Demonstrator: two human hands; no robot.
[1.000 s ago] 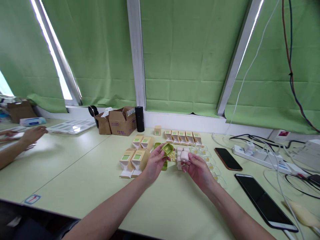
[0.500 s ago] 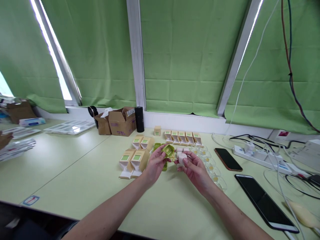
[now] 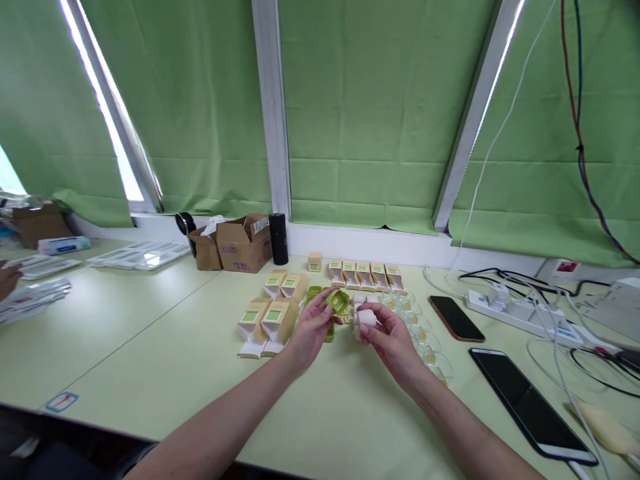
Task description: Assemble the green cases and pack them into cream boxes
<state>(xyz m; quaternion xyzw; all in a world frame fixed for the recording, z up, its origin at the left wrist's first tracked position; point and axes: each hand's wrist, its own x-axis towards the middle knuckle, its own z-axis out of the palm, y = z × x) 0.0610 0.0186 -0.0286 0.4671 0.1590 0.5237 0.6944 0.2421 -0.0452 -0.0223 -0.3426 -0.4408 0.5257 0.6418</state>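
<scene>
Left hand [image 3: 309, 333] pinches a green holder [image 3: 339, 303], right hand [image 3: 393, 340] grips a white block [image 3: 367, 317], both best held lightly, steadily.

Smooth plastic seen on green tray [image 3: 339, 302]; matt finish seen on white block [image 3: 367, 317] right of tray, paper cartons [image 3: 281, 319] left.

Daylight glares through window gaps [image 3: 130, 179] beside the green blinds [image 3: 200, 100], the white trays [image 3: 150, 256] shine, and wide-angle edges stretch
</scene>
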